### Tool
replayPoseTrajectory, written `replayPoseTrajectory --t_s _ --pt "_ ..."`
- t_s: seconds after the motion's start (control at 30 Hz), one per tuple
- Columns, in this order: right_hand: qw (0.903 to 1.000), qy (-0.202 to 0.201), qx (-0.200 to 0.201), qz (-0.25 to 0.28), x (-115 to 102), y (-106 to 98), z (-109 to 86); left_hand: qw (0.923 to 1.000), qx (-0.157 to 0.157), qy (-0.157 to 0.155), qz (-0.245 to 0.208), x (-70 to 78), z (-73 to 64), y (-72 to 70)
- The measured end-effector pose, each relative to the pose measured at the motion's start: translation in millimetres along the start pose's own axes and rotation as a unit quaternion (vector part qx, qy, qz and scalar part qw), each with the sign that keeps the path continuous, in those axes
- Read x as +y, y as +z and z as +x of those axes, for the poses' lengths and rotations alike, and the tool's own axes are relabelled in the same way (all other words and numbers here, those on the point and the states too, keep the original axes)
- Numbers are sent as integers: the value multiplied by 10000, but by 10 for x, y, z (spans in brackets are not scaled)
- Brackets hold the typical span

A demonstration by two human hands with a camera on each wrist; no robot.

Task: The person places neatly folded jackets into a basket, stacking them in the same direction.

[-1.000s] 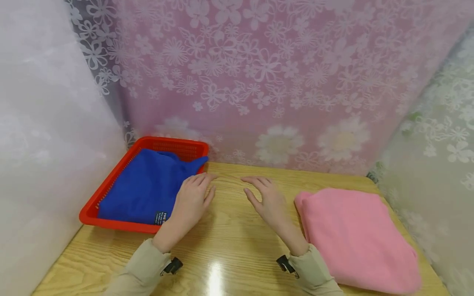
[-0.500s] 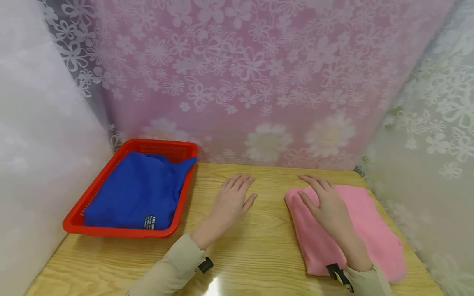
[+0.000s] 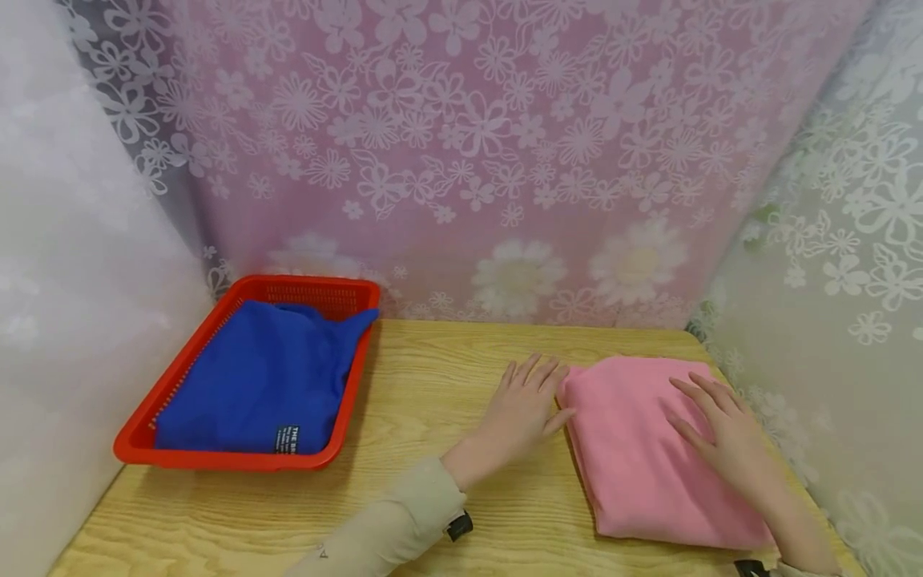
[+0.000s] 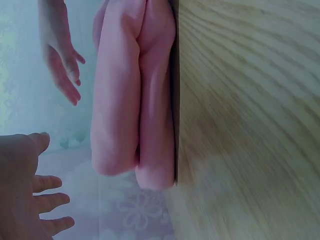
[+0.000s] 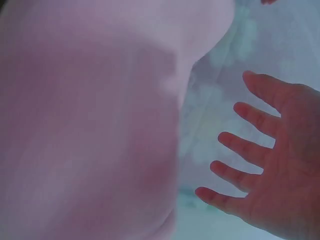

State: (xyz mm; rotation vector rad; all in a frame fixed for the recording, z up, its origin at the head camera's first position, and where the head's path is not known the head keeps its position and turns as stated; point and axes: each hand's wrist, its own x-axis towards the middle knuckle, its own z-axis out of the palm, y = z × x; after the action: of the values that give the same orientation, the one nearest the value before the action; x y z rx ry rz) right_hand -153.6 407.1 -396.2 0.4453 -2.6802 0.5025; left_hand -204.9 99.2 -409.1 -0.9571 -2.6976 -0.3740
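Observation:
A folded pink cloth (image 3: 634, 457), thick and soft, lies on the right side of the wooden table. My left hand (image 3: 522, 409) is at its left edge with the fingers spread, holding nothing. In the left wrist view the pink cloth (image 4: 117, 100) shows two stacked folded layers, and the left hand (image 4: 25, 190) is apart from it. Over the right part of the cloth hovers my right hand (image 3: 731, 441), fingers extended. From the right wrist view, a gap shows between that right hand (image 5: 270, 155) and the cloth's surface.
A red plastic basket (image 3: 231, 459) stands at the table's left, holding a folded blue cloth (image 3: 252, 385) with a dark printed label. One corner of the blue cloth rests over the basket's right rim. Floral curtains (image 3: 469, 160) enclose the table (image 3: 433, 353) at the back and sides.
Both hands have moved right, from the middle of the table to the pink cloth. The head view has turned slightly right. Both cloths and the basket stay in place.

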Motion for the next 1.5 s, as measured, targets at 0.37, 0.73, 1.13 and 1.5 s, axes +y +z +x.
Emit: replayPoseTrajectory --t_s 0.37,0.73,1.13,1.5 --pt "9811 1187 -1515 194 558 -134 -371 9940 -867 577 331 445 145 325" --pt "9858 1071 -1128 628 551 38 -462 9909 -963 630 698 540 112 457" --pt "9752 1481 -1554 540 361 106 -390 9914 -958 567 681 406 70 419" --pt "9760 1372 -1552 679 119 250 -288 9930 -1006 403 472 202 -73 335"
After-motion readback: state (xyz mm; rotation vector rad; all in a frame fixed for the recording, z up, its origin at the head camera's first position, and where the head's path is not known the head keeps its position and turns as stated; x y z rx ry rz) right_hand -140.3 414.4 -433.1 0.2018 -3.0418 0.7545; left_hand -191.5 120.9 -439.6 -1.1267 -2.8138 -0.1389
